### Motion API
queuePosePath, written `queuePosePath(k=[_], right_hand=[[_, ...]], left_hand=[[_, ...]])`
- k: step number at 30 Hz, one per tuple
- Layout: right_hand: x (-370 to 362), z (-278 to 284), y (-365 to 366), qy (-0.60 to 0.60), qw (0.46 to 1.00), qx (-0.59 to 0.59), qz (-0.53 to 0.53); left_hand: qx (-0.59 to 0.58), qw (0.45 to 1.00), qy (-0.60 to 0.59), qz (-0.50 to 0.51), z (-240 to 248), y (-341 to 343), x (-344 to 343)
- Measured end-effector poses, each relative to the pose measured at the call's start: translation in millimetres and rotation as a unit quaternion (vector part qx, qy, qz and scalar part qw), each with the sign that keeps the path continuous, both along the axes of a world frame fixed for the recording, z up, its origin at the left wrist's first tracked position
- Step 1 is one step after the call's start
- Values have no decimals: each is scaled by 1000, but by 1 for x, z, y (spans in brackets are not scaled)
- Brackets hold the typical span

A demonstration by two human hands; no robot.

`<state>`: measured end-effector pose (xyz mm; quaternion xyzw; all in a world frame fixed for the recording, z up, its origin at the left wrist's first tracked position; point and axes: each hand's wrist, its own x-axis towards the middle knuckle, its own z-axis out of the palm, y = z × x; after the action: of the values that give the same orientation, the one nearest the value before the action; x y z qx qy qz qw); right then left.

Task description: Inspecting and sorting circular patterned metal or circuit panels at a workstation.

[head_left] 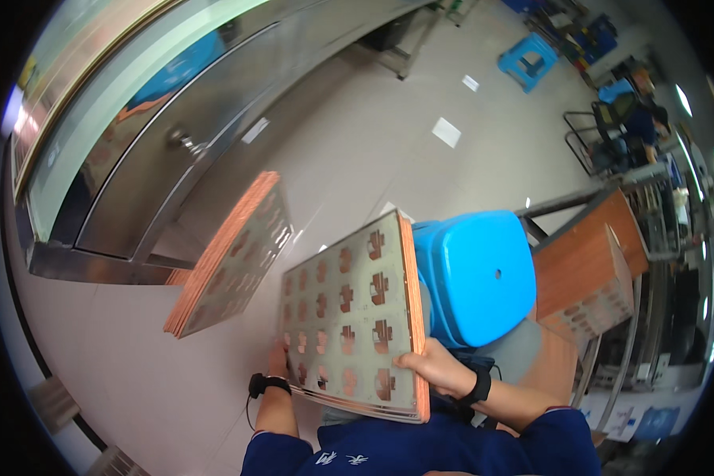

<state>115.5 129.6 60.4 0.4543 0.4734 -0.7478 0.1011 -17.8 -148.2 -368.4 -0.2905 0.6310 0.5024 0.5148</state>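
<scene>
Both my hands hold a thick stack of circuit board panels (333,305) in front of my body. Its grey-green face carries rows of copper-coloured patterns, and the edges are copper-orange. My right hand (440,369) grips the right edge near the lower corner, thumb on the face and the other fingers hidden behind. At the lower left side is my left hand (278,357), partly covered by the stack and closed on its edge. A second stack of similar panels (242,266) leans, tilted, by the metal cabinet to the left.
A blue plastic stool (484,278) stands just right of the held stack. The steel cabinet (147,174) with a knob fills the left. More panels (591,305) lean against a brown board at right. Farther off are another blue stool (527,62) and a seated person (639,127).
</scene>
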Motion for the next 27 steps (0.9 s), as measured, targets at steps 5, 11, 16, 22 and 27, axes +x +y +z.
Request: queuePosePath(k=[5, 11, 16, 22, 27], right_hand=[[40, 34, 37, 59, 996, 56, -34], [97, 71, 88, 128, 980, 114, -105], [185, 39, 130, 194, 948, 153, -199], [284, -59, 163, 170, 924, 160, -303], [303, -86, 161, 145, 931, 154, -297]], left_hand=[[70, 986, 150, -15, 138, 72, -29], [142, 958, 245, 41, 218, 144, -39], [158, 948, 276, -14, 286, 171, -27], [158, 927, 337, -47, 340, 202, 18], [143, 906, 381, -115, 360, 211, 36]])
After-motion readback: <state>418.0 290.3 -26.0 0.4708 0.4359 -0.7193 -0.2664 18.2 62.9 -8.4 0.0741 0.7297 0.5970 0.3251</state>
